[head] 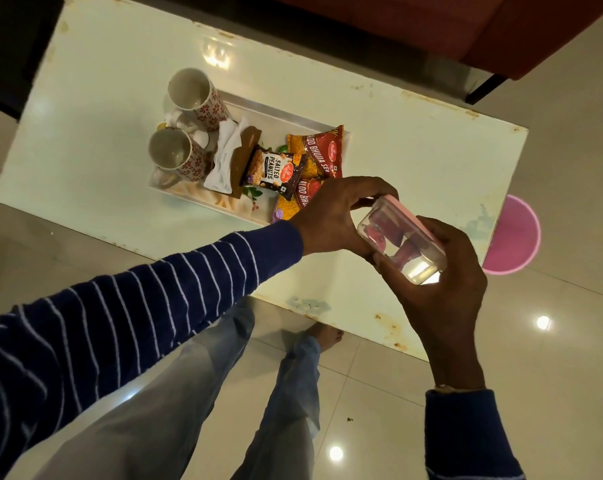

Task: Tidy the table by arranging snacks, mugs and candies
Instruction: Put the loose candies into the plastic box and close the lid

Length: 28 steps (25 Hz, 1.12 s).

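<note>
Here both hands grip a clear jar (402, 242) with a pink lid above the table (414, 157): left hand (331, 216) at its rim, right hand (442, 289) cupping its base.

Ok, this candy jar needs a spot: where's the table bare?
Both hands, left hand and right hand, hold the jar. Bare table lies right of the tray, and beyond it. The tray is crowded with mugs, napkins and snack packets.

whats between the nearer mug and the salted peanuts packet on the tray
In the head view, white paper napkins on a brown holder lie between the nearer mug and the salted peanuts packet.
</note>
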Each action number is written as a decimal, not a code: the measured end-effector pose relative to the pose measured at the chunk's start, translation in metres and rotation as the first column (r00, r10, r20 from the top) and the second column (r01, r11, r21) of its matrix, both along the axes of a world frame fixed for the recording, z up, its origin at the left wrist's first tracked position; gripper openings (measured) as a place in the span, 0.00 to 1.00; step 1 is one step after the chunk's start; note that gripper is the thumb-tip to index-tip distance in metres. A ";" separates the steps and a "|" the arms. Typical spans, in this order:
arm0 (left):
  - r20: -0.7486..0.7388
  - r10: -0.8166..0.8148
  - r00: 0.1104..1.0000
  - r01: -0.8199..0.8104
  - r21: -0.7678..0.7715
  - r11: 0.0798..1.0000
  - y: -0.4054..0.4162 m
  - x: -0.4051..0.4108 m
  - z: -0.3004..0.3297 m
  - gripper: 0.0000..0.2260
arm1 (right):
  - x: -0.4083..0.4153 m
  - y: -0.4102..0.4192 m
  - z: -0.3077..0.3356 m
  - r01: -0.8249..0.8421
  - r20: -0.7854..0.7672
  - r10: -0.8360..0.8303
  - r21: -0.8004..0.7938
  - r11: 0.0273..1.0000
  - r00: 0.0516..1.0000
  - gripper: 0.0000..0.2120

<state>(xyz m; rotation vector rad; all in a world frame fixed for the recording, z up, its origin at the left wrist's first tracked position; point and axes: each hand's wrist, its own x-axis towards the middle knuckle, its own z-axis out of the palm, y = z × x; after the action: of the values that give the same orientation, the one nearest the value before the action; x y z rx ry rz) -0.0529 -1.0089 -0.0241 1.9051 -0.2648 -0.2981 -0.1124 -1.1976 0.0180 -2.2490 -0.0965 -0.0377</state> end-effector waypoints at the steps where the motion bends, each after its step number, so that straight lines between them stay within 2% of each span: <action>1: 0.015 0.001 1.000 -0.001 0.007 1.000 -0.001 0.001 0.000 0.30 | 0.000 -0.001 0.000 0.004 0.001 -0.004 0.001 1.000 1.000 0.29; 7: 0.025 0.006 1.000 -0.007 0.043 0.999 0.000 0.001 -0.003 0.26 | 0.005 -0.001 -0.005 -0.037 -0.033 0.040 0.063 0.997 0.999 0.31; 10: -0.034 0.076 0.997 -0.077 -0.021 0.997 0.003 -0.003 -0.006 0.29 | 0.007 -0.009 -0.007 0.078 -0.096 -0.058 0.215 0.974 0.994 0.37; 12: -0.117 0.104 0.988 -0.112 -0.064 0.992 0.005 -0.004 -0.009 0.31 | 0.007 -0.014 -0.005 0.133 -0.145 -0.094 0.287 0.949 0.985 0.34; 14: -0.186 0.068 0.980 -0.087 -0.095 0.992 0.006 -0.006 -0.011 0.34 | 0.006 -0.015 0.000 0.120 -0.136 -0.084 0.286 0.951 0.987 0.29; 16: -0.138 0.003 0.990 -0.014 -0.079 0.997 0.006 -0.008 -0.010 0.40 | 0.007 -0.014 0.005 0.088 -0.091 -0.070 0.211 0.974 0.993 0.30; 19: 0.076 -0.086 0.993 0.081 0.072 0.994 0.000 -0.009 -0.001 0.48 | 0.010 -0.013 0.012 0.041 -0.095 -0.029 0.126 0.991 0.995 0.35; 21: 0.105 -0.122 0.987 0.111 0.109 0.988 -0.007 -0.011 0.004 0.44 | 0.011 -0.008 0.017 -0.024 -0.095 0.030 0.071 0.997 0.995 0.37; 23: 0.092 -0.117 0.989 0.104 0.138 0.985 -0.012 -0.010 0.008 0.36 | 0.010 -0.003 0.020 -0.081 -0.074 0.085 0.057 0.995 0.994 0.38; 26: 0.070 -0.083 0.994 0.075 0.115 0.990 -0.010 -0.007 0.012 0.29 | 0.010 -0.007 0.020 -0.032 -0.137 0.053 0.150 0.988 0.989 0.39; 28: 0.067 -0.070 0.995 0.062 0.107 0.992 -0.011 -0.008 0.012 0.29 | 0.011 -0.013 0.019 -0.005 -0.169 0.025 0.116 0.993 0.985 0.37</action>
<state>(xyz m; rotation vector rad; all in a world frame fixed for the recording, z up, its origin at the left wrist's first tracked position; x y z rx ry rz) -0.0608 -1.0194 -0.0119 2.0159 -0.3663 -0.2945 -0.1012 -1.2105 0.0367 -2.1261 -0.0188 0.1539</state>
